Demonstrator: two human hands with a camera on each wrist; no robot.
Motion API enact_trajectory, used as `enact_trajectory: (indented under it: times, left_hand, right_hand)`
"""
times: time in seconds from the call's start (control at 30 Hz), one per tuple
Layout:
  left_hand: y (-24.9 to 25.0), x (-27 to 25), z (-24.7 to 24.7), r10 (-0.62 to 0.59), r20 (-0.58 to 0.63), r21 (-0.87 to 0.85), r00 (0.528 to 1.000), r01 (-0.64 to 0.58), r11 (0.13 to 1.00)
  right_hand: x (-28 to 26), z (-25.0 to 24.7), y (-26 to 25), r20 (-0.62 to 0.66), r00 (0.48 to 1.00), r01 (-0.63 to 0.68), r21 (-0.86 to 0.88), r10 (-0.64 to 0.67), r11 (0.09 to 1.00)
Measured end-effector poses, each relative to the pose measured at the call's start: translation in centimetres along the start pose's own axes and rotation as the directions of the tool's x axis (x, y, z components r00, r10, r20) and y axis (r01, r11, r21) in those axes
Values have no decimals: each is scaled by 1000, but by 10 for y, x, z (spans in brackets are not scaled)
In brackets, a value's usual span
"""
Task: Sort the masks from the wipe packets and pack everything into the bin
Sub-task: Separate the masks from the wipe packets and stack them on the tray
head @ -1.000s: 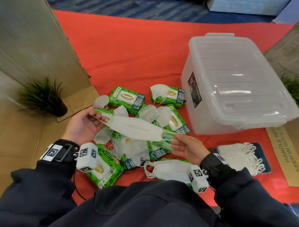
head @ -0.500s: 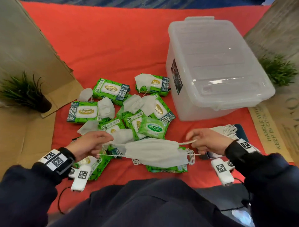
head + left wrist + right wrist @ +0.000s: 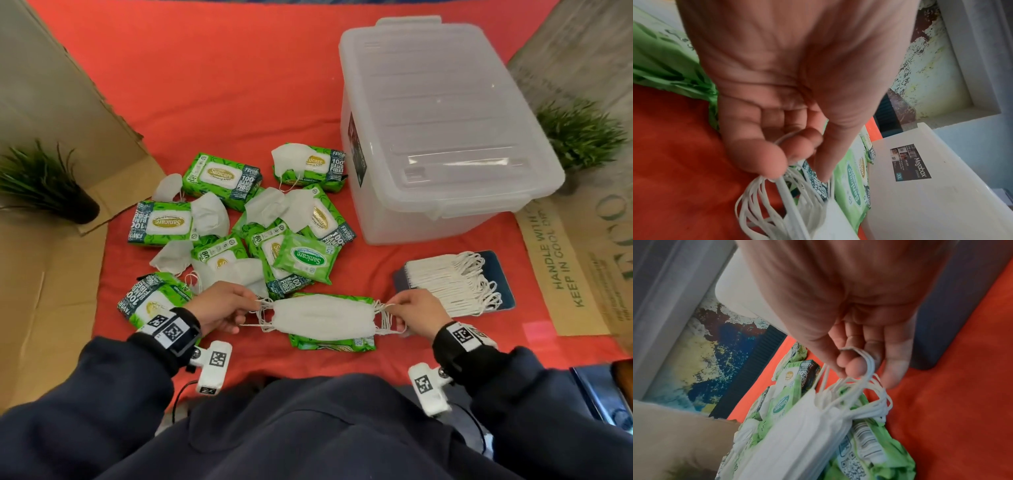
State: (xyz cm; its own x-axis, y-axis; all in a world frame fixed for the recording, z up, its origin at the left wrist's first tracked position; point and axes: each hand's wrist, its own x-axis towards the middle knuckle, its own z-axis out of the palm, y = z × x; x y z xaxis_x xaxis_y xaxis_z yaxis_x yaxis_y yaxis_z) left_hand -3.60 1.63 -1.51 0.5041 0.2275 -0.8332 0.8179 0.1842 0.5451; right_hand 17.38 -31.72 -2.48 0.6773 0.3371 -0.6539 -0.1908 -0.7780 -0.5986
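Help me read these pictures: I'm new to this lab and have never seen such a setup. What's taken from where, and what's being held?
No machine here: a person works with bare hands, wearing three cameras. The wide picture comes from the head, looking down; the two close-ups come from cameras on each wrist, looking along the fingers. The left hand and right hand pinch the ear loops of a small stack of white masks, stretched between them. On the red cloth lie green wipe packets mixed with loose masks, a sorted mask pile to the right, and a clear lidded bin.
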Motion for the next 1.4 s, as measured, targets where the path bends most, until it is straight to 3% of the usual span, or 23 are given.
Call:
enact_trajectory:
  times: [0.23,0.33,0.47,0.5,0.57,0.63,0.7,0.77,0.87,1.0,1.1,1.17,1.3,1.4]
  left_hand:
    - [1,1,-1,0,-64,10,998,1,1000]
    - [4,0,-5,46,-75,96,996,-39,995]
    - [15,0,-5,74,-36,283,997,-61,957]
    - [19,-1,-4,90,-23,384,996,-74,920]
    - [27,-3,-2,236,-39,656,971,-153,739]
    - [33,-4,3,441,-25,789,897,-254,560]
    - [39,-2,14,575,47,777,817,-392,493]
    - [43,6,31,580,171,762,797,-480,435]
    - [40,20,57,424,316,798,849,-480,364]
    - [23,31,72,323,333,871,886,-420,254]
    - [17,30,76,370,296,888,880,-397,233]
    - [18,27,76,446,304,895,842,-413,169]
    - [20,23,72,642,302,904,705,-425,41]
    - [16,27,80,680,288,917,674,-400,8]
  right_hand:
    - [3,4,-8,-10,1000,3,-118,-5,993]
    - [1,2,-11,38,999,5,-236,4,972]
    - [0,-5,-16,121,992,-11,-273,45,962]
    - [-1,-8,-18,143,988,-19,-267,59,964]
    - [0,-12,-22,167,985,-1,-283,51,959]
    - [2,-14,-28,136,989,107,-372,-60,922]
    - [1,-9,-39,84,966,257,-421,-245,870]
    - [1,4,-52,103,920,386,-416,-379,823]
    - [6,33,-63,299,882,468,-470,-364,748]
    - [14,59,-57,398,882,467,-655,-254,595]
    - [15,64,-50,401,880,471,-664,-255,580]
    - [16,61,-51,401,868,495,-645,-293,582]
    - [17,46,-56,320,832,544,-627,-452,557]
    - [17,53,-49,335,832,544,-649,-442,532]
